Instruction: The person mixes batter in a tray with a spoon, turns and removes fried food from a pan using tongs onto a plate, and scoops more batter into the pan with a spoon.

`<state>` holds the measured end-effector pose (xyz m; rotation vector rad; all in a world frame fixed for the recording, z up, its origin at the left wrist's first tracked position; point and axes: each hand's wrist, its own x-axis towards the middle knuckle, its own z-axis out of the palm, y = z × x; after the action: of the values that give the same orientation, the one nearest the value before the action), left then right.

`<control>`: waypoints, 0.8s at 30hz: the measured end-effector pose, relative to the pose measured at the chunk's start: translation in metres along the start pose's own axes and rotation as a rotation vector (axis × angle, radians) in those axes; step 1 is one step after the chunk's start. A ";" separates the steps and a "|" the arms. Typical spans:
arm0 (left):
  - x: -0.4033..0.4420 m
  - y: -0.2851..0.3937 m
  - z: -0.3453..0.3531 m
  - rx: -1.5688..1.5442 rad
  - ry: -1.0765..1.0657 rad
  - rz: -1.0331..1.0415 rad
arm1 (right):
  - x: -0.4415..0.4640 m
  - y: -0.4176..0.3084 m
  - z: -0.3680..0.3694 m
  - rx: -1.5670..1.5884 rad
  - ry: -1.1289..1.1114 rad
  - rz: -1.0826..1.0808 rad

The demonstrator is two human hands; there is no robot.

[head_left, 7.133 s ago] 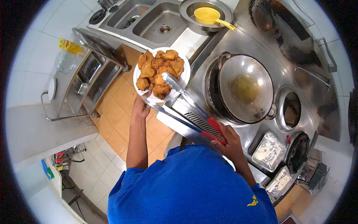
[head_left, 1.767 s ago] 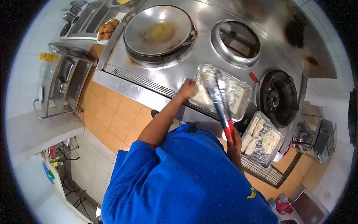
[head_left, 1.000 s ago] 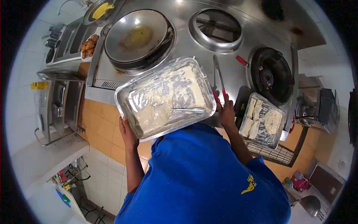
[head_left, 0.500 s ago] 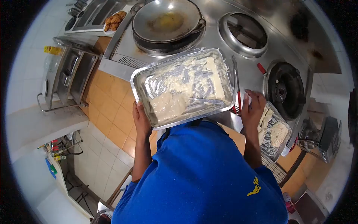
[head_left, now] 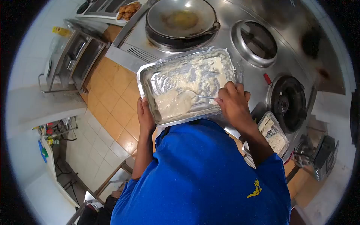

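A rectangular metal tray [head_left: 141,80] is tilted in front of my body, its bottom smeared with pale batter. My left hand [head_left: 145,115] grips its lower left side, thumb over the rim. Thick wet batter [head_left: 170,105] has pooled in the tray's lower left part. Over the right side of the tray, my right hand [head_left: 234,101] is closed round the handle of a metal spoon [head_left: 204,97]. The spoon's head lies at the edge of the batter pool, partly covered by it.
A wok [head_left: 182,18] with some oil sits on the stove behind the tray. To the right are a steel ring [head_left: 255,43], a black burner [head_left: 288,103] and a smaller tray with batter [head_left: 275,138]. Fried food [head_left: 128,11] lies at the far upper left.
My right hand has moved left from beside the tray to over it and has taken hold of the spoon. My left hand keeps its grip on the tray.
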<state>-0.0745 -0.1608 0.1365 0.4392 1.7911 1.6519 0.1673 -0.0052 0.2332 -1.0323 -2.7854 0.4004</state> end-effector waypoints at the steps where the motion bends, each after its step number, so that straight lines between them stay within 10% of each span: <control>1: -0.002 0.003 0.003 -0.025 0.005 -0.018 | 0.001 0.000 -0.004 -0.001 0.059 -0.039; 4: -0.004 0.005 0.005 0.015 0.025 0.003 | 0.008 0.008 -0.011 0.073 -0.131 0.228; 15: 0.004 0.015 0.006 0.081 -0.058 0.036 | 0.015 -0.027 0.012 0.171 -0.286 -0.247; 24: 0.022 0.014 -0.002 0.063 -0.114 0.093 | -0.010 -0.021 0.004 0.025 -0.038 0.020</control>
<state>-0.0942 -0.1456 0.1449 0.6411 1.7653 1.6019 0.1606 -0.0275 0.2354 -1.0591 -2.7975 0.4612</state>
